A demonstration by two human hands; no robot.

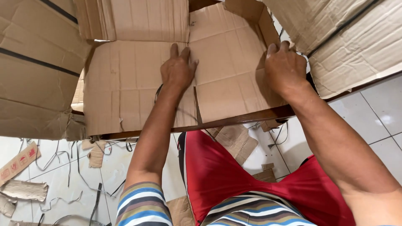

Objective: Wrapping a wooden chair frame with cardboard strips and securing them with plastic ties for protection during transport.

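Flattened cardboard box (138,88) lies spread across the table edge (251,117) in front of me, creased panels facing up. My left hand (178,71) rests on it near the middle, palm down, fingers straight and together, pressing the sheet flat beside the slit that runs between two panels; nothing is gripped, the weight of the hand just pins the board so it does not slide. My right hand (286,67) sits at the right edge of the sheet, where a flap (251,16) stands up; the fingers curl over that border, seemingly gripping it, though the fingertips are hidden behind the edge and I cannot be sure how tightly. More flattened cardboard is stacked on both sides, a big sheet with a dark strap at left (33,67) and another at upper right (356,37), so my working piece is hemmed in between them. On the tiled floor (385,113) below lie cardboard scraps (23,190) and loose straps (63,161).
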